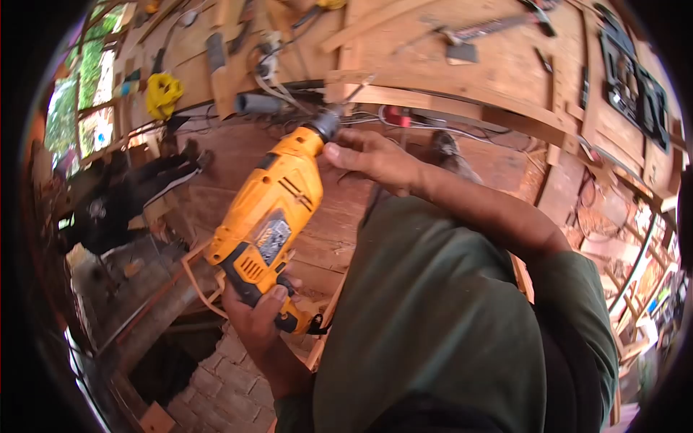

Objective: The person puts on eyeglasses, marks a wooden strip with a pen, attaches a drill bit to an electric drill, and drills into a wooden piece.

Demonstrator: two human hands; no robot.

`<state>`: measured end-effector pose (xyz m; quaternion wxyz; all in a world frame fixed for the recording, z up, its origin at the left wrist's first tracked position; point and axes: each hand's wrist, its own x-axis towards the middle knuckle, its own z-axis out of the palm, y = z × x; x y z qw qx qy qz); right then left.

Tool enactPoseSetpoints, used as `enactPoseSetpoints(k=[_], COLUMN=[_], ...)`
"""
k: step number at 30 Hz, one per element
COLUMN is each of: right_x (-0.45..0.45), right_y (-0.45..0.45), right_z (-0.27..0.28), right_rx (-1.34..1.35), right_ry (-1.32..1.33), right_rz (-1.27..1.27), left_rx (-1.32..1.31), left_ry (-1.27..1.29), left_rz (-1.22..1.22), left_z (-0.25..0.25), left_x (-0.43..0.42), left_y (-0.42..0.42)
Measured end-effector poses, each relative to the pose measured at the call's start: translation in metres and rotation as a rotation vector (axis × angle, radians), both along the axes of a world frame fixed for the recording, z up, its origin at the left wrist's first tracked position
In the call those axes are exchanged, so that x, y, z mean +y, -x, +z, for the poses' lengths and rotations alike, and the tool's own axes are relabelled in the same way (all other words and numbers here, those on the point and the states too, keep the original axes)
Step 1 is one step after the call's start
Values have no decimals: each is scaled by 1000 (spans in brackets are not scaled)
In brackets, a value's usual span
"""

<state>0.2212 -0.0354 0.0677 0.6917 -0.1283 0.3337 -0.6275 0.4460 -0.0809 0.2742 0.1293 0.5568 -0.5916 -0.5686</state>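
My left hand (256, 310) is wrapped around the handle of a yellow power drill (278, 187), which tilts with its nose up and to the right. A thin bit (359, 89) sticks out of the dark chuck (325, 124). Beside the chuck, my right hand (372, 157) has its fingers stretched out and the thumb apart. Whether its fingertips touch the drill, I cannot tell. The drill's trigger is partly hidden behind my left fingers.
A wooden workbench (404, 50) spans the top, with a hammer (498, 29) and a yellow object (164, 95) on it. An open black tool case (635, 90) lies at the right. Cables (462, 128) run under the bench edge. Another person's dark-clothed leg (162, 173) is at the left.
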Motion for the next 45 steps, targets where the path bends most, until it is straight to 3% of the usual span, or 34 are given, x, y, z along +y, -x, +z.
enactPoseSetpoints(k=[8,11,22,33,36,45], right_x=[-95,-73,-84,-70,-67,-67], right_y=[-74,-72,-61,-38,-35,-28], right_z=[-4,-19,-26,-32,-36,-37], right_rx=[-399,-467,-585,-770,-785,-824], right_ry=[-88,-108,-163,-87,-76,-47], right_rz=[18,-32,-110,-56,-46,-3], left_rx=[-10,17,-87,-327,-329,-377], left_ry=[27,18,-28,101,51,107], left_rz=[-46,-120,-204,-229,-120,-201], left_z=[-13,-28,-36,-15,-9,-2], left_x=[-85,-78,-119,-94,-86,-82], left_y=[-78,-73,-60,-24,-8,3])
